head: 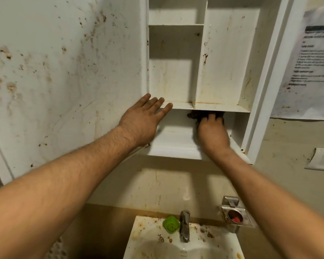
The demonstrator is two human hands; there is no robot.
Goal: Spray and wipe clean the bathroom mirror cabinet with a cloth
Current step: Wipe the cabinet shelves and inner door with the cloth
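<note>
A: Question one: where is the cloth (200, 115)?
B: Dark and bunched, under the right grip (211, 129). It sits in the bottom compartment of the open cabinet (226, 62), pushed against the back just below the shelf.
A: How does that grip sit?
B: Its fingers (210, 117) bend down over the cloth and clamp on it; the tips are lost in the fabric.
A: And the other?
B: The left grip (144, 118) is spread, fingers straight, holding nothing. It lies over the cabinet's left edge, a little to the left of the right grip.
A: What surrounds them?
B: Brown stains streak the compartments above both grips and the white panel (64, 71) left of the left grip. Far below the right grip is a spotted sink (138, 238) with a faucet (185, 228) and a green block (171, 224). Up and right of the right grip, a printed sheet (307, 68) hangs on the wall.
</note>
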